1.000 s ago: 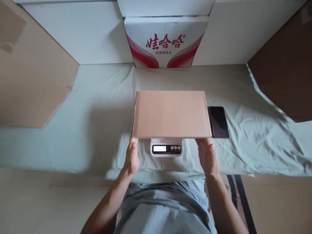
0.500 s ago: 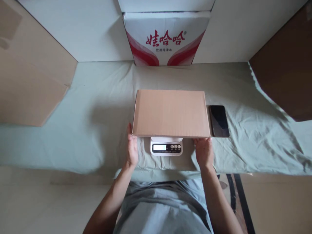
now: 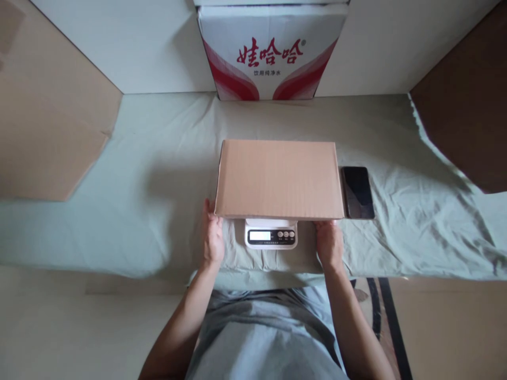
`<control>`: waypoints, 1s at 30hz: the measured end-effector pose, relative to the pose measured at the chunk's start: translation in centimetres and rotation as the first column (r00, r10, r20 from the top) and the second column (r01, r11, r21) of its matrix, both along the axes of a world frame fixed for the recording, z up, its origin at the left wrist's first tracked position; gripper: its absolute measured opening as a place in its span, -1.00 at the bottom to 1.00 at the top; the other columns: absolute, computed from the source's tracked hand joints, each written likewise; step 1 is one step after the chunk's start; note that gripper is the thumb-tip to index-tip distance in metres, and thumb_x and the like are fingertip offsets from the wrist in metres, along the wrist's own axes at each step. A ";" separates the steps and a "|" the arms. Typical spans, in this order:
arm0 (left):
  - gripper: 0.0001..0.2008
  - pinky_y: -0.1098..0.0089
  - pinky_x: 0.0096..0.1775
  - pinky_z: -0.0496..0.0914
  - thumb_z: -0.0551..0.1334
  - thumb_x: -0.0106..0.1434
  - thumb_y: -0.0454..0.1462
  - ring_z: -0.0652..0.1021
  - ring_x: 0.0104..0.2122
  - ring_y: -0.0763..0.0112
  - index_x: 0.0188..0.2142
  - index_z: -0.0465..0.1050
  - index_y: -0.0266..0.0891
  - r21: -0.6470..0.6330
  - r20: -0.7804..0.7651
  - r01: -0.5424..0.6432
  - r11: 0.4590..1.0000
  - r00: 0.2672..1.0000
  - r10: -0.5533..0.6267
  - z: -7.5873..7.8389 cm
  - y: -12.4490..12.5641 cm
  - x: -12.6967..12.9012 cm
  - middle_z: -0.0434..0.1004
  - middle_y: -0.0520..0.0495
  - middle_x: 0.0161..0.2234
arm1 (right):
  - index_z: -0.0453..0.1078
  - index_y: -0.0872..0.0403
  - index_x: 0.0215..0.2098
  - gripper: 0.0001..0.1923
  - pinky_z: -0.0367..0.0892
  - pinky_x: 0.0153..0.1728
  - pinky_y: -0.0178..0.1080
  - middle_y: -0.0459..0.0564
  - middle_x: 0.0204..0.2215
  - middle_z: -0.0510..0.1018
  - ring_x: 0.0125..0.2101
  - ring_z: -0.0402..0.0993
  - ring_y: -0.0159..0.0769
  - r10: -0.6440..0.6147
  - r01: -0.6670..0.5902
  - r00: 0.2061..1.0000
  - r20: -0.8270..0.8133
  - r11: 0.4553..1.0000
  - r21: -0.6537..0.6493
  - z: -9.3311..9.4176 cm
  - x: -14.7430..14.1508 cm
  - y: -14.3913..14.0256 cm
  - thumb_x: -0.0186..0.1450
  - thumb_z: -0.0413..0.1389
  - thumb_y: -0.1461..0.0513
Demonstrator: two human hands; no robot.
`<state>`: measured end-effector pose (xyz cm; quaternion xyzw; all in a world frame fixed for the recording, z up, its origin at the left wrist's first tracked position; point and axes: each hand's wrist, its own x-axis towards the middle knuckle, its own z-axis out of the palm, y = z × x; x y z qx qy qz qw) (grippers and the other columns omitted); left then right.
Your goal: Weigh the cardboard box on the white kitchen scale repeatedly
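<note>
A plain brown cardboard box (image 3: 279, 178) lies flat on a small white digital scale (image 3: 271, 235); only the scale's front panel with its display and buttons shows below the box. My left hand (image 3: 213, 238) is at the box's near left corner, fingers along its side. My right hand (image 3: 328, 244) is at the near right corner, with the fingertips hidden under the box's front edge. Both hands touch the box.
A black phone (image 3: 358, 192) lies on the pale green cloth (image 3: 138, 211) just right of the box. A white and red printed carton (image 3: 271, 53) stands at the back wall. Large cardboard sheets lean at the left (image 3: 47, 121) and right (image 3: 467, 121).
Both hands have slid forward to the box's near corners, and their fingers now reach under and beside it. The box stays on the scale.
</note>
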<state>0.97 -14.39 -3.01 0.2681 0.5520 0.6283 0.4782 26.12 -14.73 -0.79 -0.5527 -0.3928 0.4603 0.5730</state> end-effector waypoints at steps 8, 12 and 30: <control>-0.57 0.17 0.20 0.25 0.03 0.36 -0.08 0.23 0.27 0.21 0.19 0.25 -0.02 0.190 -0.220 0.084 0.978 0.975 -0.041 2.8 -2.8 -0.1 0.20 -0.07 0.26 | 0.28 -0.09 0.10 -0.57 0.14 0.19 0.03 0.00 0.12 0.38 0.14 0.29 -0.17 -0.230 0.218 0.969 0.087 0.967 0.128 1.0 -0.7 -1.6 0.34 -0.14 0.01; -0.56 0.14 0.23 0.19 0.01 0.36 -0.01 0.29 0.22 0.19 0.14 0.32 -0.07 0.192 -0.281 0.173 0.966 0.953 -0.115 4.4 -2.2 0.7 0.30 -0.10 0.20 | 0.29 -0.09 0.09 -0.53 0.10 0.21 0.04 0.01 0.10 0.38 0.14 0.27 -0.12 -0.185 0.161 0.978 0.100 0.964 0.211 2.2 -1.7 -0.7 0.32 -0.14 -0.04; -0.36 0.14 0.24 0.12 0.01 0.25 0.17 0.23 0.24 0.11 0.21 0.14 -0.06 0.317 -0.381 0.251 0.915 0.917 -0.119 5.7 9.9 2.2 0.23 -0.17 0.21 | 0.12 -0.12 0.22 -0.37 0.00 0.31 -0.02 -0.06 0.24 0.24 0.31 0.04 -0.19 0.051 -0.085 0.987 0.151 0.970 0.229 4.8 -1.7 9.9 0.28 -0.17 -0.15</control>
